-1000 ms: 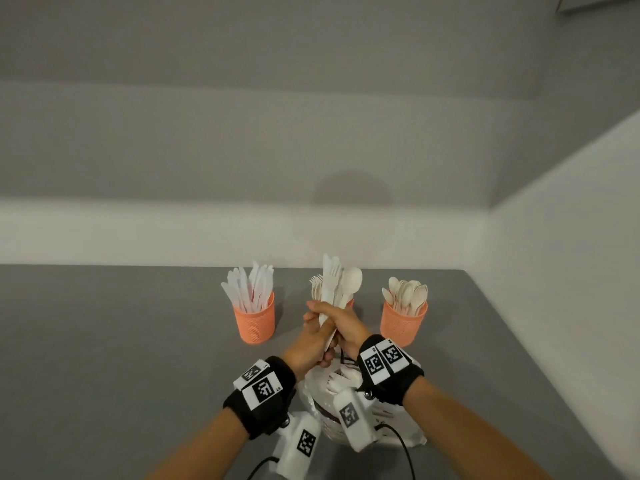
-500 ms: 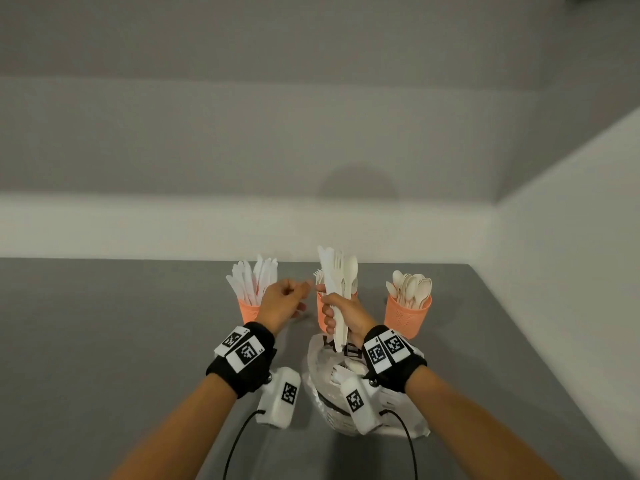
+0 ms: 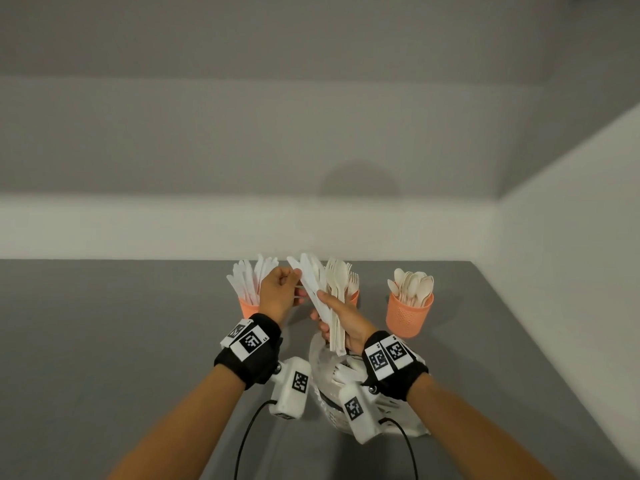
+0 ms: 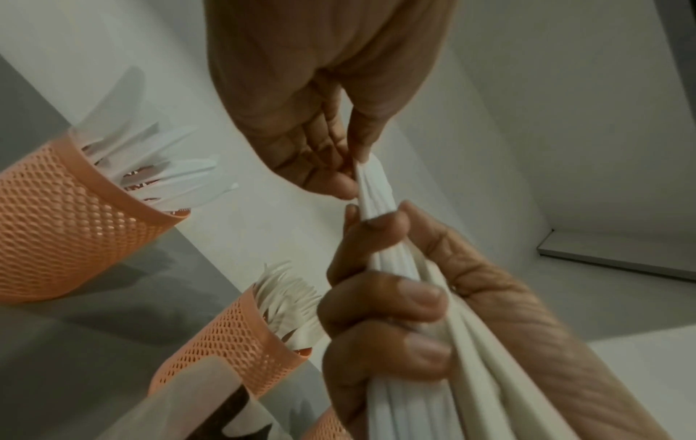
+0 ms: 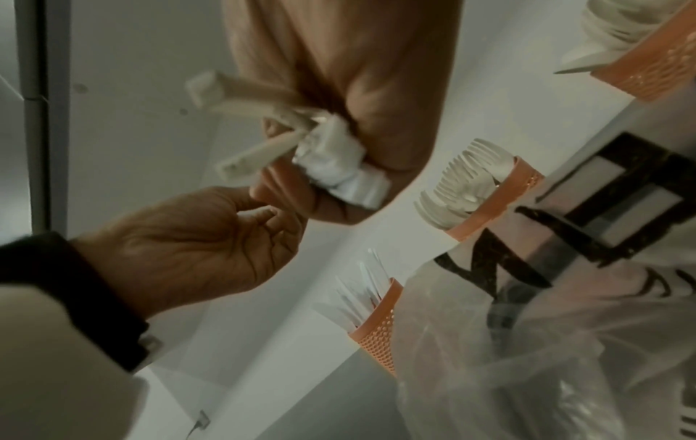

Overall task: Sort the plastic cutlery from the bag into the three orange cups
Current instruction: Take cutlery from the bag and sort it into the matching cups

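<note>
- Bag of clear plastic lies nearest on the grey table, just under the two wrists; the head view shows loose white cutlery inside it, and only the right wrist view shows the black print on its film.
- Right hand is raised above the bag's far edge, its fingers curled tight round a mixed bundle of cutlery that fans upward; the head view shows knife blades on the left of the fan and a spoon and forks on the right.
- Handle ends of that bundle, hidden in the head view, show in the right wrist view sticking out below the fist.
- Left hand is just left of the bundle; the left wrist view shows its thumb and fingertips pinching the tops of the leftmost pieces, a contact the head view leaves unclear.
- Knife cup, orange, stands beyond the left hand, mostly hidden by it; its mesh wall is plain only in the left wrist view.
- Fork cup stands in the middle, almost wholly behind the bundle in the head view, while both wrist views show its fork tines clearly.
- Spoon cup stands apart at the right, unobstructed, packed with spoons.
</note>
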`<state>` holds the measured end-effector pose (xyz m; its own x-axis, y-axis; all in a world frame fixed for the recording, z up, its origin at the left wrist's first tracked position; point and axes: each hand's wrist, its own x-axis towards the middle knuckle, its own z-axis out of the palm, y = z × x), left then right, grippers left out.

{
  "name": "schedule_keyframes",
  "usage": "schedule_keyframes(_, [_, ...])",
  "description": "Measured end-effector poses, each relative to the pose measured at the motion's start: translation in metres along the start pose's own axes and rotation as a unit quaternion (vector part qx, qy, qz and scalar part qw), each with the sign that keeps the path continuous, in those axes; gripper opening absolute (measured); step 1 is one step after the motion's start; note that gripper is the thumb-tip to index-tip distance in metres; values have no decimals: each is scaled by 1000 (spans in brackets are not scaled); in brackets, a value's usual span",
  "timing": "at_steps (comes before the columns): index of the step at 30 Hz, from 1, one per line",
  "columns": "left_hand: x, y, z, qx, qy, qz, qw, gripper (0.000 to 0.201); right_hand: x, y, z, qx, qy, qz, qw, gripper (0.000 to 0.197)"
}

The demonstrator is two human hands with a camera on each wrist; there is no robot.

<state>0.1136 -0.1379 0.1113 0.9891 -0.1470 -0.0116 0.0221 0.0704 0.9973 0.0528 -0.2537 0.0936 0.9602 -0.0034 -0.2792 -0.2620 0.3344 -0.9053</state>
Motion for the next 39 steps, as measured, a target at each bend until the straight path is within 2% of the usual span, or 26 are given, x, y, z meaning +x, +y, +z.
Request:
schedule_keyframes(2, [0, -1, 2, -11, 3, -10, 1000, 19, 1, 3, 1, -5, 16, -14, 1000, 15])
schedule_keyframes(5, [0, -4, 6, -8, -2, -34, 999, 15, 7, 9, 2, -44, 52, -79, 995, 12])
schedule_keyframes(7, [1, -9, 8, 7, -8, -40, 999, 20, 10, 12, 3, -78, 56, -117, 989, 14])
schedule_keyframes(10, [2, -15, 9, 30, -11, -30, 999, 21, 10, 14, 4, -87, 54, -135, 985, 16])
schedule_keyframes(14, [2, -14, 7, 32, -16, -24, 999, 20, 10, 15, 2, -50, 68, -124, 989, 12])
schedule_keyframes(17, [-2, -14, 8, 44, -47, -14, 998, 19, 13, 17, 2, -68, 84, -111, 988, 12])
schedule_keyframes(20, [-3, -16, 7, 59, -56, -8, 997, 25, 13, 17, 0, -83, 83, -106, 987, 16])
schedule_keyframes(23, [-2, -12, 6, -9, -25, -32, 999, 28, 12, 13, -3, -63, 73, -83, 992, 21])
schedule_keyframes(26, [1, -2, 6, -87, 14, -36, 995, 24, 17, 10, -8, -45, 96, -83, 991, 20])
schedule_keyframes(29, [5, 7, 3, -100, 45, -20, 994, 15, 16, 10, -11, -37, 107, -59, 992, 20])
schedule_keyframes(32, [8, 9, 0, -15, 37, -8, 999, 11, 16, 9, -16, -15, 64, -27, 998, 24])
schedule_keyframes(35, [8, 5, 3, 9, -7, -33, 999, 7, 15, 2, -17, 32, -16, 23, 999, 26])
schedule_keyframes(37, [7, 3, 5, 8, -52, -68, 996, 11, 14, -3, -15, 63, -67, 52, 994, 27])
schedule_keyframes(39, [5, 1, 6, 13, -103, -99, 990, 27, 12, -6, -14, 93, -110, 79, 986, 25])
